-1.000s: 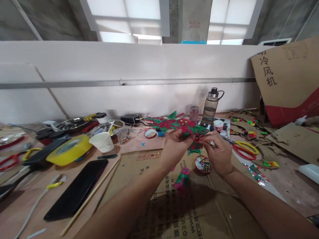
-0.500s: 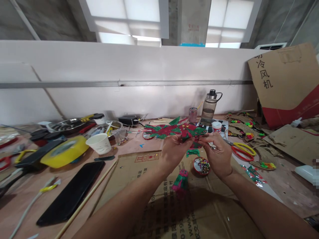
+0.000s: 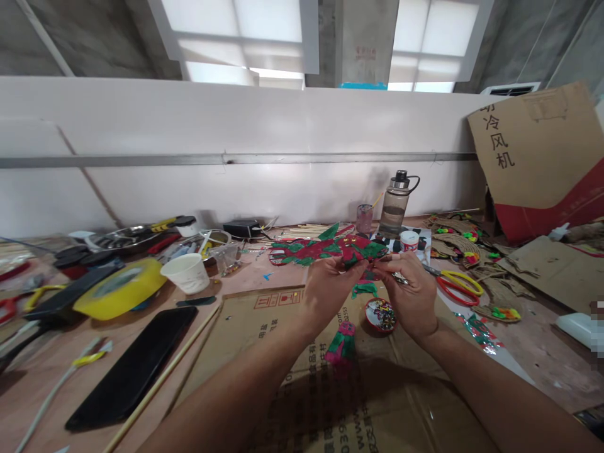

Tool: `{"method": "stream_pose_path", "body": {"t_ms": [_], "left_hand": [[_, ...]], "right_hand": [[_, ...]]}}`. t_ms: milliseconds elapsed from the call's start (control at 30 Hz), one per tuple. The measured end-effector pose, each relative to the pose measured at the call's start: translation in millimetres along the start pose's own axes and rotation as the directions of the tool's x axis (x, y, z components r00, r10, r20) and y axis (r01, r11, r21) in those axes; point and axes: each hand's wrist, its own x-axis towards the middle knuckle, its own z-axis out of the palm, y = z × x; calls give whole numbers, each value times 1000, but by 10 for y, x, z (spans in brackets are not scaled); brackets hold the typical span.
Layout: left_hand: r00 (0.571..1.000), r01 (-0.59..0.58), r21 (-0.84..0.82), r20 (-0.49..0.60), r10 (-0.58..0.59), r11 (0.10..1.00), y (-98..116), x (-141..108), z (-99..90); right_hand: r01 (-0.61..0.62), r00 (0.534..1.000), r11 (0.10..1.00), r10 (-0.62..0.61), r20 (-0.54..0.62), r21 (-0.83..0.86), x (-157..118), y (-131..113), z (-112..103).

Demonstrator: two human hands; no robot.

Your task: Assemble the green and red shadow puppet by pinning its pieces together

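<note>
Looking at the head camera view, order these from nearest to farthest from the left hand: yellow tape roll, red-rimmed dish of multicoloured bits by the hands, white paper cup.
From the left hand:
1. Red-rimmed dish, just to its right, on the cardboard.
2. White paper cup, off to its left.
3. Yellow tape roll, farther left, past the cup.

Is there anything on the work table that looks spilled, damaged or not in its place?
Mostly no: the beads sit inside their red-rimmed dish, with no clear spill beside it. Slightly odd is the small blue scrap, lying loose on the tabletop, apart from the cardboard sheet.
</note>
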Motion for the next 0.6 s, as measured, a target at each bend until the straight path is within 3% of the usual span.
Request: {"method": "stream_pose_path", "body": {"t_ms": [600], "left_hand": [[998,5,87,-60,0,996,-32,-13,16]], "right_hand": [[7,1000,999,-6,13,-42,-3,4,7]]}}
